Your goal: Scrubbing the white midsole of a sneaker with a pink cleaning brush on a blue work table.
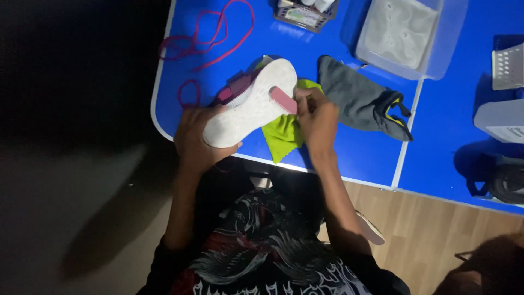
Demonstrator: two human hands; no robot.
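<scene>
Nearest, the left hand (197,139) grips the heel end of a shoe (252,101), held sole-up over the near edge of the blue table (349,147). The right hand (316,117) pinches a small pink block (283,99) against the white sole. Steady support at the heel and short, firm strokes would probably serve best. The shoe's long axis runs from near-left to far-right, toe pointing far-right. Beyond lie a green cloth (281,136), a grey cloth (355,98) and pink laces (213,33).

shoe: the white-soled pink shoe (251,106) is on the blue table (349,153), sole up
cloth: the lime-green cloth (281,136) lies right of it
sock: the grey fabric sock-shoe (357,98) lies further right
laces: the pink laces (207,35) lie far left
</scene>
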